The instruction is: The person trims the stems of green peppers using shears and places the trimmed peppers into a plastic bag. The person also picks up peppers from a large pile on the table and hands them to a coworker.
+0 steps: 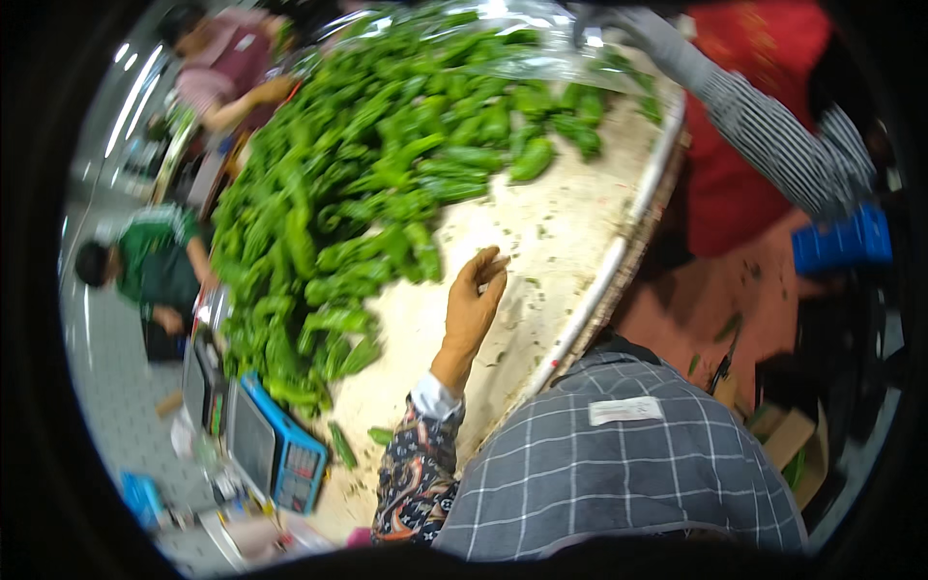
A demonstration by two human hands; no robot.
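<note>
My left hand (471, 312) hovers over or rests on the bare near part of a pale tabletop (435, 348); which of the two I cannot tell. Its fingers are bent, and a gap shows between them and the thumb. I see nothing held in it. Beyond the hand spreads a large heap of green peppers (362, 167), the closest ones just up and left of my fingers. Small dark green scraps dot the surface around the hand. My right hand is out of view.
A blue digital scale (293, 464) stands at the table's left, beside two loose peppers. The table has a raised white rim (580, 312). Clear plastic film (551, 61) lies over the far peppers, near a co-worker's gloved hand (645, 40). Two other people stand along the left side.
</note>
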